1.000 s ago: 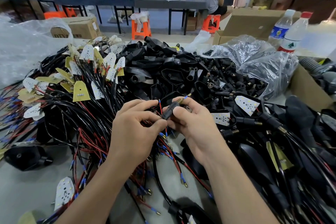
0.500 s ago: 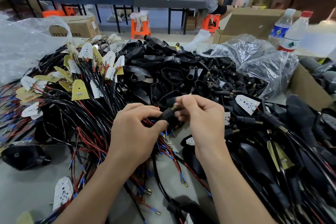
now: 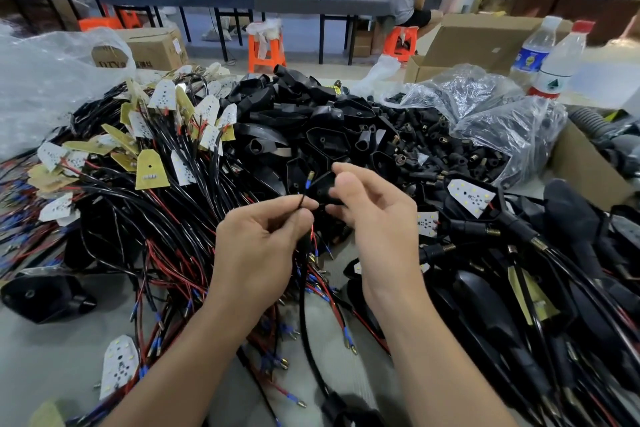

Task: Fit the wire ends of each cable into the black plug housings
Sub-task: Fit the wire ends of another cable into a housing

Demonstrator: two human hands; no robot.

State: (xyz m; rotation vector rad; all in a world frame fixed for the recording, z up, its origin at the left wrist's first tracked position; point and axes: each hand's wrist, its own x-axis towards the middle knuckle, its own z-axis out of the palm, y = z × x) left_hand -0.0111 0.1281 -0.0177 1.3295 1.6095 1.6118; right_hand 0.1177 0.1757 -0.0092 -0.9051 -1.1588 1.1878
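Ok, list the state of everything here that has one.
left hand: pinching the black wire
black wire: terminal end bare, pointing up
right hand: fingers curled, hold unclear
water bottles: upright, capped
cardboard box: open
plastic bag: open, black plug housings inside

cables (image 3: 138, 218) left, housings (image 3: 329, 121) ahead, bare table (image 3: 52, 357) near-left

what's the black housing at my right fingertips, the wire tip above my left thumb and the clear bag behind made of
Black plug housing: probably moulded plastic, smooth with a dull sheen. Wire tip: yellowish shiny metal, perhaps brass, over a blue sleeve. Clear crinkled bag: thin plastic film, glossy creases.
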